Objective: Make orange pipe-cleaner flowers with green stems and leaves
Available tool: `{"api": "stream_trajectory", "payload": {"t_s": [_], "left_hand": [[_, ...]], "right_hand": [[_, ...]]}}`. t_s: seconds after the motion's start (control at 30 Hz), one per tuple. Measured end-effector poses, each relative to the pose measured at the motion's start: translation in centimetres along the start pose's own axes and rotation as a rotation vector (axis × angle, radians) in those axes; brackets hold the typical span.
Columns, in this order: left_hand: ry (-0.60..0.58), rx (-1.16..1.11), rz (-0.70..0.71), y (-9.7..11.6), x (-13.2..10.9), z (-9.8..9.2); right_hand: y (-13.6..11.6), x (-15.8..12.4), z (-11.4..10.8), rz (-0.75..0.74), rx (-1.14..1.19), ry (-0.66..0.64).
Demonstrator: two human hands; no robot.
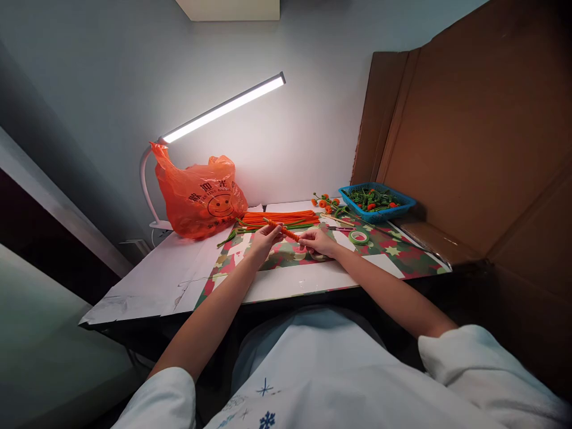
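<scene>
An orange pipe cleaner [290, 234] is coiled around a thin stick, held slantwise over the table between my hands. My left hand [267, 238] pinches the stick near its upper left end, and a bare pale tip pokes out past the fingers. At the lower right end, my right hand [318, 242] has its fingertips closed on the coil. Just behind them lies a bundle of straight orange pipe cleaners [286, 217], with green ones [295, 226] along its front side.
A roll of green tape [358, 238] lies right of my hands. Behind it are orange flowers [328, 205] and a blue basket [404, 207] of green and orange pieces. An orange plastic bag [196, 196] stands left under a lit lamp [223, 108]. Cardboard [473, 131] walls the right side.
</scene>
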State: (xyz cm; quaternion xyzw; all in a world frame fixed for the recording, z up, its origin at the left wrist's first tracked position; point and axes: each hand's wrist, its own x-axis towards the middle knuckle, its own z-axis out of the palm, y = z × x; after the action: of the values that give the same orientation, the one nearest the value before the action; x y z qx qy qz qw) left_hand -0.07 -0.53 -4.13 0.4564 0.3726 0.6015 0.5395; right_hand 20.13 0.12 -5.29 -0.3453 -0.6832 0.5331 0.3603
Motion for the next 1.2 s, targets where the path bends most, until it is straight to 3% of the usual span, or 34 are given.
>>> {"api": "stream_trajectory", "payload": {"t_s": [0.37,0.47,0.53,0.57,0.67,0.77,0.97,1.2], "left_hand": [[-0.058,0.057,-0.019,-0.5,0.3,0.1],[0.062,0.160,0.155,0.1,0.3,-0.7],[0.209,0.413,0.408,0.8,0.1,-1.4],[0.200,0.594,0.544,1.2,-0.2,-1.7],[-0.062,1.071,0.747,1.7,-0.8,-2.1],[-0.258,1.298,0.739,1.5,-1.0,-1.5],[-0.358,1.300,0.643,0.7,-1.0,-0.8],[-0.348,1.336,0.581,0.2,-0.8,-1.0]], "right_hand": [[-0.5,0.0,0.4,0.024,0.227,-0.045],[-0.9,-0.2,-0.1,0.043,0.269,-0.008],[-1.2,-0.4,-0.4,0.042,0.258,-0.006],[-1.3,-0.6,-0.6,0.033,0.232,-0.007],[-1.2,-0.7,-0.9,-0.008,0.114,-0.010],[-0.4,-0.4,-1.1,-0.060,0.006,0.012],[0.5,-0.1,-1.0,-0.115,-0.178,0.073],[-0.3,-0.8,-0.6,-0.132,-0.341,0.101]]}}
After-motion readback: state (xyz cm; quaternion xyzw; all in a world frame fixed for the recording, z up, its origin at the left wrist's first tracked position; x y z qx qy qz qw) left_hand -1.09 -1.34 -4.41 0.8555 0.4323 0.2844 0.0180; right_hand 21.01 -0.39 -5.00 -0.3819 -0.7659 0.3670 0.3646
